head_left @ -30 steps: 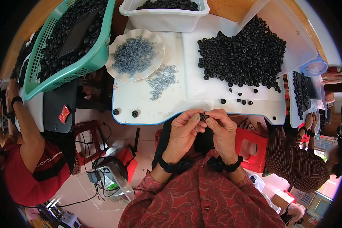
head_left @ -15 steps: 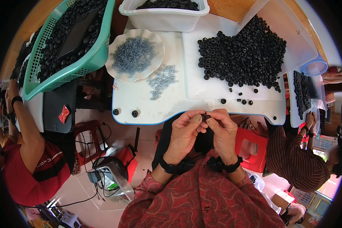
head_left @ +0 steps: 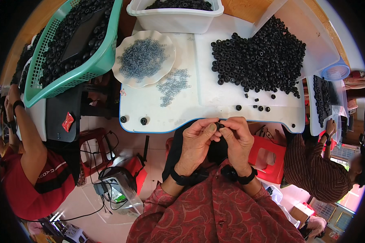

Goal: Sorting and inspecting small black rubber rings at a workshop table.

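Note:
My left hand (head_left: 197, 142) and my right hand (head_left: 238, 139) meet fingertip to fingertip just below the near edge of the white table (head_left: 150, 113). Between them they pinch one small black ring (head_left: 220, 125). A big heap of the same black rings (head_left: 260, 60) lies on the table at the far right, with a few loose ones (head_left: 260, 106) near my hands. A scalloped white plate (head_left: 125, 73) holds tiny grey metal parts (head_left: 144, 56), and more of them are spilled (head_left: 173, 86) beside it. Two black rings (head_left: 133, 120) sit at the table's left front corner.
A green basket (head_left: 89, 67) of black rings is at the far left and a white tub (head_left: 174, 18) at the back. A person in red (head_left: 32, 178) works on my left, another in a striped top (head_left: 316, 170) on my right. A red stool (head_left: 267, 160) stands below the table.
My hands have stayed together at the table edge; the fingers shifted slightly around the small black ring. Nothing on the table has moved.

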The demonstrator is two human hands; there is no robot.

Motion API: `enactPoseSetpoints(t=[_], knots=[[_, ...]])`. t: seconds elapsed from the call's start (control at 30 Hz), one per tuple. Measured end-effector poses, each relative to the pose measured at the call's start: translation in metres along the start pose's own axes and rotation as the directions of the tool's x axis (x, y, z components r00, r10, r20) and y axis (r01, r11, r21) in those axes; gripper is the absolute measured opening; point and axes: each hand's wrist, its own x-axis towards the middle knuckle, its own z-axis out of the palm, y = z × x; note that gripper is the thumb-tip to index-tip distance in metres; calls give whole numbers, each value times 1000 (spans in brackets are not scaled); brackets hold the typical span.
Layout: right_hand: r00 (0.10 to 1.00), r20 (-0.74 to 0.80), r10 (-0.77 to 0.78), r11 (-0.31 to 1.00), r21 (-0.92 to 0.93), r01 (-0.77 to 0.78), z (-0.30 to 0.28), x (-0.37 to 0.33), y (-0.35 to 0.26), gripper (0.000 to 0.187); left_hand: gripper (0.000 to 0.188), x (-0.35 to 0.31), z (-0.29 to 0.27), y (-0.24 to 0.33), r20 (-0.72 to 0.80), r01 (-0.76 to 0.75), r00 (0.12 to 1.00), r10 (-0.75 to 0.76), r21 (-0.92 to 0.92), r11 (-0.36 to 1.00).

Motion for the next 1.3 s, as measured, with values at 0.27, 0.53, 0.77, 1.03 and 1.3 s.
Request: enactPoseSetpoints(t=[0.27,0.53,0.77,1.03,1.3], knots=[[1000,0,-17,1000,7,17,1,1,0,16,21,-1,-4,-3,3,-15,1000,15,12,1000],[1000,8,-24,1000,11,24,-1,2,-4,17,24,-4,-2,4,53,-42,998,39,42,998],[1000,3,-26,999,24,26,-2,1,-2,16,23,-3,-4,2,76,-53,996,49,45,998],[995,43,-86,987,-129,91,-7,1,-4,17,20,-6,0,7,42,-19,999,15,116,993],[978,123,-170,953,-234,195,-9,5,-14,17,24,-13,2,13,14,-45,999,43,304,952]])
